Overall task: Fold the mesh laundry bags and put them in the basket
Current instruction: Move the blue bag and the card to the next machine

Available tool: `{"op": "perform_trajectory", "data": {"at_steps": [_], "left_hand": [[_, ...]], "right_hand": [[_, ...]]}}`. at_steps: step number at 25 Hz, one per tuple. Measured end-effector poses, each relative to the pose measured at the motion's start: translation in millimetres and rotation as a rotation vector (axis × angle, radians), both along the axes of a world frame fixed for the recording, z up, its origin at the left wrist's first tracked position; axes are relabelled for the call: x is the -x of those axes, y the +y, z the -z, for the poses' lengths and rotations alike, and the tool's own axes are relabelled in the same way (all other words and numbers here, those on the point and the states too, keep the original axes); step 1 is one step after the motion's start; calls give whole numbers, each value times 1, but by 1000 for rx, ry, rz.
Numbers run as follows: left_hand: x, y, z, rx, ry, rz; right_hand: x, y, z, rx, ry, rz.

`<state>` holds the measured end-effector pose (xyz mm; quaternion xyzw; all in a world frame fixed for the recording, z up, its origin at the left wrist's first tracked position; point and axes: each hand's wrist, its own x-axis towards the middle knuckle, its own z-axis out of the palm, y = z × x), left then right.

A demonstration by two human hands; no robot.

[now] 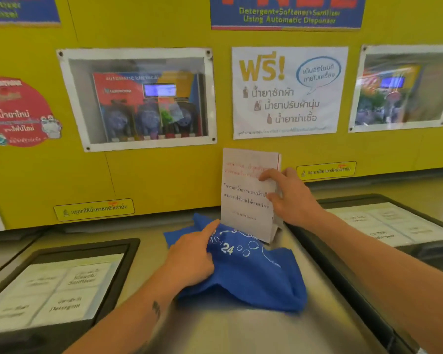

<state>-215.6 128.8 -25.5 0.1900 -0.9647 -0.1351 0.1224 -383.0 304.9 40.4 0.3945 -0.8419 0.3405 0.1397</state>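
While the right hand (pixel 292 198) grips the notice (pixel 248 198) at twelve o'clock, likely clearing room, the left hand (pixel 192 254) clutches the blue bag (pixel 253 277).

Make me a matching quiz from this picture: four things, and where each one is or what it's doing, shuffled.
1 blue bag
2 white sign
3 left hand
4 right hand

A holds the sign
B stands upright by the yellow wall
C lies crumpled on the metal top
D rests on the bag

Pairs: 1-C, 2-B, 3-D, 4-A
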Motion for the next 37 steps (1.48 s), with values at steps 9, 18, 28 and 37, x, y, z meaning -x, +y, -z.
{"op": "perform_trajectory", "data": {"at_steps": [9, 18, 28, 37], "left_hand": [[-142, -152, -70, 178, 548, -144], [-372, -330, -87, 541, 543, -625], [-487, -411, -36, 89, 198, -968], [-445, -420, 9, -100, -270, -893]], "right_hand": [[-95, -106, -32, 173, 95, -238], [-240, -321, -27, 271, 74, -589], [-339, -471, -7, 225, 57, -690], [-339, -503, 14, 193, -24, -596]]}}
